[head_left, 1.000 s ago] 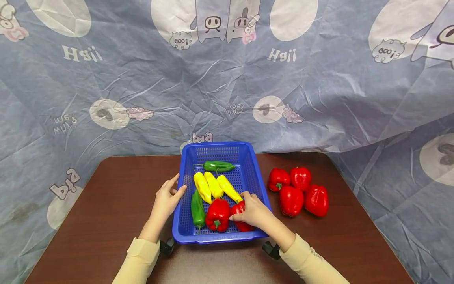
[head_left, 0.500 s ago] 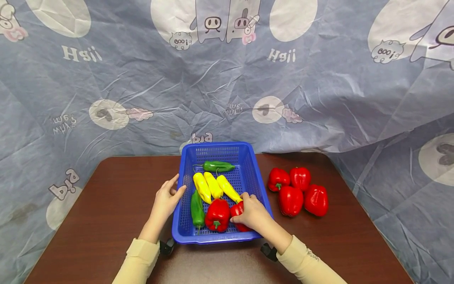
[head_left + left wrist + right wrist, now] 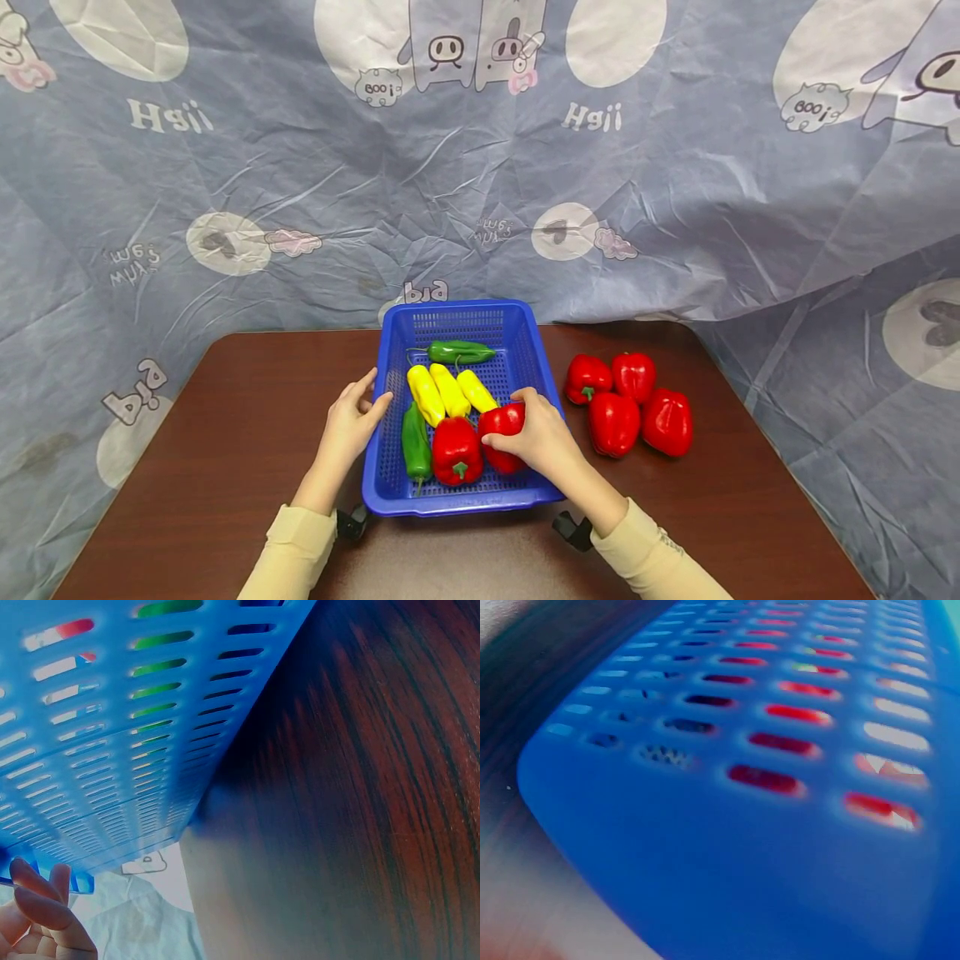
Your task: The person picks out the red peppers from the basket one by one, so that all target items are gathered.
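In the head view, my right hand (image 3: 542,435) holds a glossy red bell pepper (image 3: 501,421) between thumb and fingers, inside the blue basket (image 3: 465,502) at its front right. A second red bell pepper (image 3: 457,452) sits just left of it, stem facing me. My left hand (image 3: 356,417) touches the basket's left rim with thumb and forefinger spread; in the left wrist view its fingers (image 3: 49,911) show at the rim. Behind the bell peppers lie yellow peppers (image 3: 450,390), one partly hidden by the held pepper. Green peppers lie along the left (image 3: 416,442) and at the back (image 3: 461,352).
Several red bell peppers (image 3: 615,423) stand grouped on the brown table (image 3: 247,433) to the right of the basket. A grey-blue printed cloth (image 3: 450,192) hangs behind the table. In the right wrist view the basket's slotted wall (image 3: 705,847) fills most of the picture.
My right hand has raised the red bell pepper slightly and moved it back, so it overlaps the right-hand yellow pepper. My left hand stays at the rim.
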Tool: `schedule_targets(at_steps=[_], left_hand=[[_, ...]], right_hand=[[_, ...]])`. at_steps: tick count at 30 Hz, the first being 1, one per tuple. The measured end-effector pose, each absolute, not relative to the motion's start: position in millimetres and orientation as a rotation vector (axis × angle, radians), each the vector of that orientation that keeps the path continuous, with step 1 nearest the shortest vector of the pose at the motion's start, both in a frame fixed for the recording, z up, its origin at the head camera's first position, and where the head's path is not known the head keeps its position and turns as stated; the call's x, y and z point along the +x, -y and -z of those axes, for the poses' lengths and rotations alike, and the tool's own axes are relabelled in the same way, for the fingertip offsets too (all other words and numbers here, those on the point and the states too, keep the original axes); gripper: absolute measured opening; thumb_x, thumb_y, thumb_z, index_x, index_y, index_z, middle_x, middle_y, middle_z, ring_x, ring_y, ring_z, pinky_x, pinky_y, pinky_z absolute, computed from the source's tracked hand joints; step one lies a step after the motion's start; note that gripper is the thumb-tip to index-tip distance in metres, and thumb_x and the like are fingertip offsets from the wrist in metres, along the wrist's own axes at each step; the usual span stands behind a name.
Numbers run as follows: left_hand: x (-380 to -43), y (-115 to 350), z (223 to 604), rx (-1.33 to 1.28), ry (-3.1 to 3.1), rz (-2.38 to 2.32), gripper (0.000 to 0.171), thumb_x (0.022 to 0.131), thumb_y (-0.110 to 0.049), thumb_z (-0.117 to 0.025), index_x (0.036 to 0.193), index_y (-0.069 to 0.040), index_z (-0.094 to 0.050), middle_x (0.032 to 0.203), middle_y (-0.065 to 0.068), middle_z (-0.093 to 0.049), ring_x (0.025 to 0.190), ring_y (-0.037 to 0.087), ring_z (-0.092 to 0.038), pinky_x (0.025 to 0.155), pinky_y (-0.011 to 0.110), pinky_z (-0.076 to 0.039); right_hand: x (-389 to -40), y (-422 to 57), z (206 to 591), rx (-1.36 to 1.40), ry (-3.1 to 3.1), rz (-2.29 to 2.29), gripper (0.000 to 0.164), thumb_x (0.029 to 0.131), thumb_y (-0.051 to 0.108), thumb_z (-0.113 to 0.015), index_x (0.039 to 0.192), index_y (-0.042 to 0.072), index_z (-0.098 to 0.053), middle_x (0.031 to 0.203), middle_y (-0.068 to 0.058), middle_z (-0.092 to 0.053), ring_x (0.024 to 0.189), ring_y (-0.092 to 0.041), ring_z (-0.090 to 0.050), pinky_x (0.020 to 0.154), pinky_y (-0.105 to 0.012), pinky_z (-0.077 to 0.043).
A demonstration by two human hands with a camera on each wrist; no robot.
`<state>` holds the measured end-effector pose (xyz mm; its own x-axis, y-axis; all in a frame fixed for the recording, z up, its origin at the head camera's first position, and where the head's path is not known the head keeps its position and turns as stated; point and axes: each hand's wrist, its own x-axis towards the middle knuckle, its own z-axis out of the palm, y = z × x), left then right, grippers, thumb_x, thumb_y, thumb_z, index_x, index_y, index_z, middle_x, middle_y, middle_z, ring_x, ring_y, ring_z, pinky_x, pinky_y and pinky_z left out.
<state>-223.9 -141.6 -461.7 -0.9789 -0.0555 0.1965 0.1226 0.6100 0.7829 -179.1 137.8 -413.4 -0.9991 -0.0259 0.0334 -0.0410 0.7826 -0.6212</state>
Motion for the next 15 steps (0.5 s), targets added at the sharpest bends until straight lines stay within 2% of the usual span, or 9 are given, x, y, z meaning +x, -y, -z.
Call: schedule_targets(at_steps=[15], left_hand=[[-223,141,460,-0.040,2.646,1.296,0.057,0.094,-0.023,-0.067,0.144,-0.003,-0.049,0.120,0.020,-0.063,0.080,0.021,-0.061,0.065,0.025,-0.047]], right_hand=[[-178,-159,397,-0.027,2.720,-1.312,0.066,0.074,0.035,-0.086,0.125,0.006,-0.055,0.115,-0.017,-0.068,0.100,-0.031,-0.067,0.080,-0.043,-0.058]])
